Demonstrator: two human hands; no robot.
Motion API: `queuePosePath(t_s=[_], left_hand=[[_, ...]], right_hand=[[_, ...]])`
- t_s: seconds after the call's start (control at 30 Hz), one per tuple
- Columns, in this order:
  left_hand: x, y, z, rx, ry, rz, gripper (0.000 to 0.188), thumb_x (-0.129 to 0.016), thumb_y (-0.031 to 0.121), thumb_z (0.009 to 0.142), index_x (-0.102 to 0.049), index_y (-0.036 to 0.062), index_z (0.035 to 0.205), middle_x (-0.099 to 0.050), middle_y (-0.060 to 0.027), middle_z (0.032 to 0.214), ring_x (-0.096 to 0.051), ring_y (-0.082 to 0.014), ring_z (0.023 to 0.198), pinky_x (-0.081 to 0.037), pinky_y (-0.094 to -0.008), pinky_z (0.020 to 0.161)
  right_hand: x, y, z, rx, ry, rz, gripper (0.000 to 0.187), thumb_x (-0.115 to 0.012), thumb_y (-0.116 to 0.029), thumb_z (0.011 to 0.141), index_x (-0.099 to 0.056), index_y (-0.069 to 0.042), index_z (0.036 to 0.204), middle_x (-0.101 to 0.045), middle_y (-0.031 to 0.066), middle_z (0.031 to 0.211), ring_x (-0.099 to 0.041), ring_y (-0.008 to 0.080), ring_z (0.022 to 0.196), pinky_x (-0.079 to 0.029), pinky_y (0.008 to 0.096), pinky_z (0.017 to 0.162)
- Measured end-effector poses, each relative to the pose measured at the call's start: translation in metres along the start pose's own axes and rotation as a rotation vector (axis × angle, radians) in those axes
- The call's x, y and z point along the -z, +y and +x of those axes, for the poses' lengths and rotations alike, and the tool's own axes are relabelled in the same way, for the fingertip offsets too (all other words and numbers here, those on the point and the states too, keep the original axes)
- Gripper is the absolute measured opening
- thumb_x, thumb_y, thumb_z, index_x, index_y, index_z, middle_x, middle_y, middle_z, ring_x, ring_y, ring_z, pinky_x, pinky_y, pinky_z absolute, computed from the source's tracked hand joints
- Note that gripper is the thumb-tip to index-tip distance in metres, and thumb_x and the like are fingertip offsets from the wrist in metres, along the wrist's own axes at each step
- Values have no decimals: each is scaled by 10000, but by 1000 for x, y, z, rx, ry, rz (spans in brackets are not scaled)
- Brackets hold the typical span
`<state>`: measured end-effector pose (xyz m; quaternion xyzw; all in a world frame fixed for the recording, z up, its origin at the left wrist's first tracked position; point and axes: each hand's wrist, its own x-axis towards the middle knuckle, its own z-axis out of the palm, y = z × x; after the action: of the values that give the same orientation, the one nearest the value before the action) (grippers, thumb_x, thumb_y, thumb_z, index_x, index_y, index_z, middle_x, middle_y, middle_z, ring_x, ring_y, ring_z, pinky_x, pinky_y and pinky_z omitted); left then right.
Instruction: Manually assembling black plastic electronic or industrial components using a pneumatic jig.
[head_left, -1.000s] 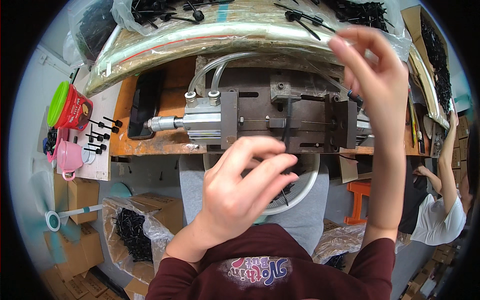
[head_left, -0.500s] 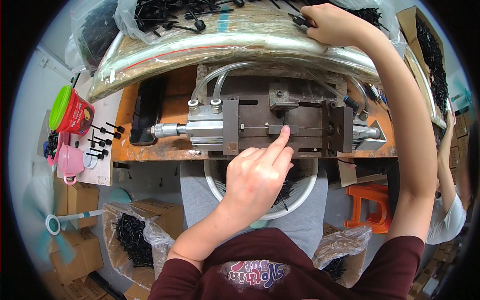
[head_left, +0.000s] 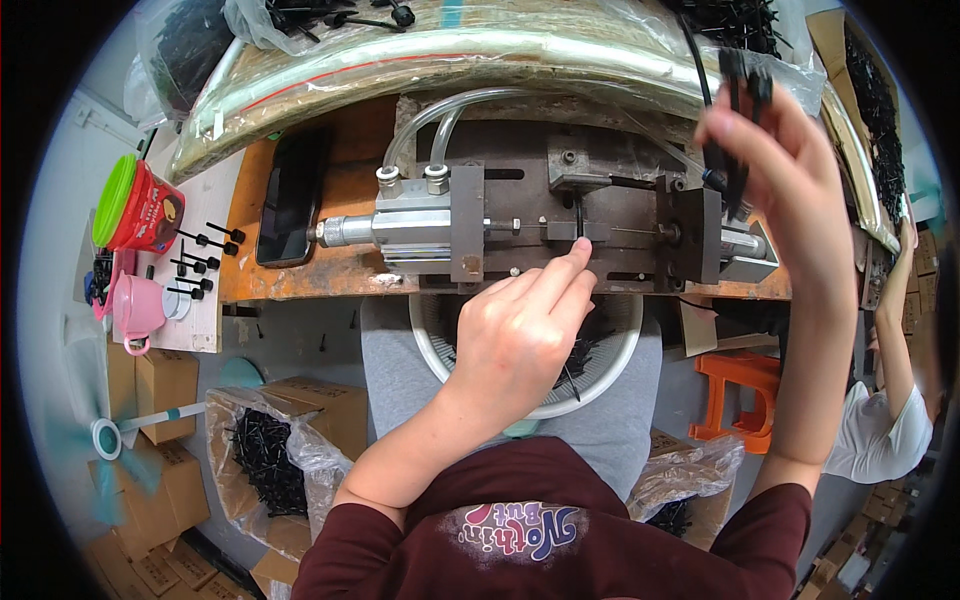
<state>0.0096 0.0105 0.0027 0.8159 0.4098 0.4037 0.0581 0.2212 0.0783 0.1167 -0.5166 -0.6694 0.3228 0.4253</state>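
Observation:
My left hand [head_left: 520,325] reaches over a metal clamping fixture [head_left: 520,195], its index finger stretched out onto a small dark block [head_left: 562,232] in the middle. A slim black part [head_left: 579,208] stands in that block, right at the fingertip; my other left fingers are loosely bent and hold nothing. Thin rods run into the block from both sides. Raised at the upper right, my right hand [head_left: 790,165] is closed round several black plastic stems with thick heads [head_left: 738,95]; motion smears them. Below the fixture, a white basket [head_left: 424,370] between my knees holds more black parts.
Clear air hoses [head_left: 430,115] arch above the fixture. A phone [head_left: 290,215], a red tub [head_left: 150,210] and a pink cup [head_left: 137,303] are at left. Plastic-wrapped padding [head_left: 400,65] borders the back. An orange stool [head_left: 735,400] and another person's arm [head_left: 897,300] are at right.
My right hand has come back from the pile beyond the padding toward the fixture's right end, carrying black stems. My left index finger stays at the block. The view has shifted slightly.

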Motion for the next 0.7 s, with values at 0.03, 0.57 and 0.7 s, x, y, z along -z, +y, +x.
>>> queuePosePath(t_s=[0.03,0.57,0.7], left_hand=[[-1,0,-1,19,11,-26,234,-787,51,695,-694,21,908,-694,-98,1106,-693,-199,737,-549,-298,640],[32,18,-19,648,-80,-1293,672,-708,-142,780,-393,-12,1360,-597,-128,1159,-621,-171,975,-557,-279,785],[33,18,-13,331,-109,-710,351,-862,3,661,-725,45,981,-682,-60,985,-431,-22,559,-391,-218,526]], right_hand=[[-6,3,-13,-24,13,63,233,-718,-228,875,-647,-61,1022,-674,-19,810,-446,-13,516,-310,159,443],[-64,28,-113,-405,-28,723,196,-683,-91,915,-542,-53,1047,-684,85,859,-555,28,605,-374,162,470],[-74,28,-115,-401,-64,736,180,-680,-65,914,-549,-10,1025,-636,56,827,-577,58,612,-465,190,511]])
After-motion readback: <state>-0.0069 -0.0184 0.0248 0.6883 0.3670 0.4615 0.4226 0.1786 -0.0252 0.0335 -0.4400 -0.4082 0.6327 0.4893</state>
